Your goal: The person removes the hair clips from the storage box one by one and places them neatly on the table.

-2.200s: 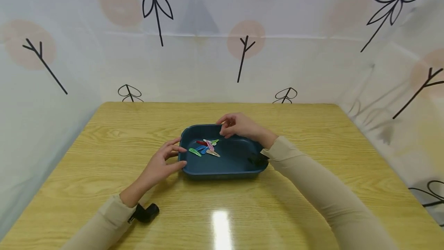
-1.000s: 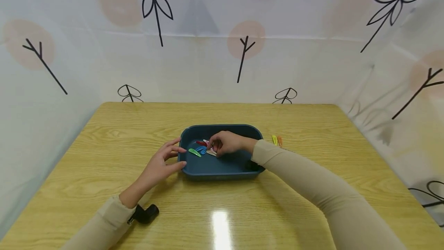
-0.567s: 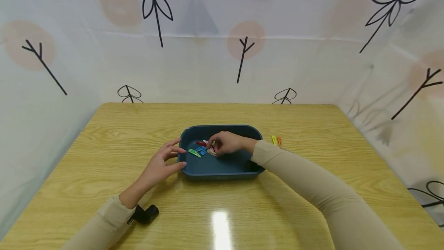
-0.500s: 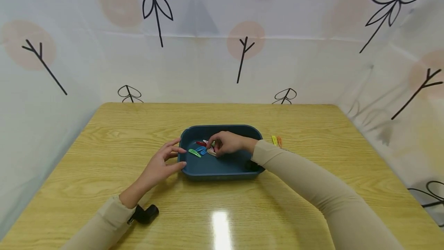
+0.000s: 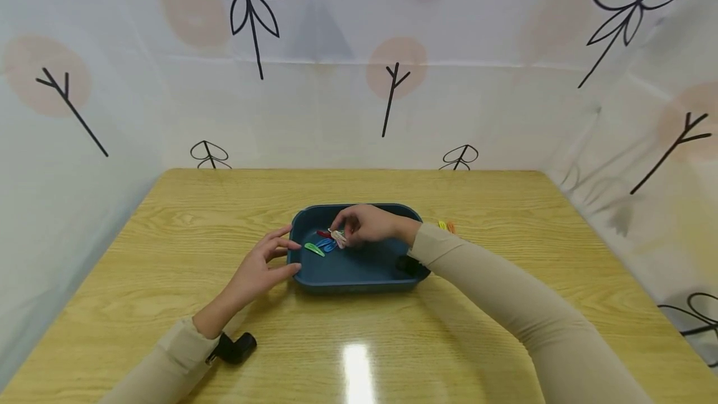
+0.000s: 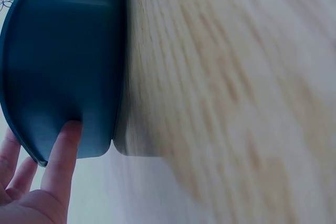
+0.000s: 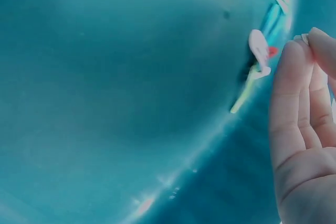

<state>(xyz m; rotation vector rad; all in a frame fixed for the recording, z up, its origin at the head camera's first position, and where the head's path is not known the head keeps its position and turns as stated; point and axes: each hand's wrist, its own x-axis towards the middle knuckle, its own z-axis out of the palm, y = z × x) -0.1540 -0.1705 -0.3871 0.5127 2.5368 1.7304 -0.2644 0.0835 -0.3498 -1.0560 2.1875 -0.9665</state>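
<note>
A dark blue tray (image 5: 350, 272) stands mid-table with several snap hair clips at its left. Among them are a green clip (image 5: 315, 249), blue clips (image 5: 327, 245) and a red clip (image 5: 323, 234). Over this pile my right hand (image 5: 370, 224) pinches a pale hair clip (image 7: 304, 38) between thumb and forefinger; only its tip shows in the right wrist view. A pink clip (image 7: 258, 46) lies just beside in that view. My left hand (image 5: 258, 267) is spread against the tray's left end, its fairly straight fingers and thumb touching rim and wall.
Past the tray's right end, a yellow clip (image 5: 442, 226) and an orange clip (image 5: 451, 227) lie on the wooden table (image 5: 168, 254), partly hidden by the right sleeve. A black wrist device (image 5: 237, 348) sits at the left cuff. A patterned cloth (image 5: 336, 111) hangs behind.
Yellow and orange clips have come into sight right of the tray. My right hand went from the back rim down into the pile, then rose slightly with a pale clip. The left hand stayed put.
</note>
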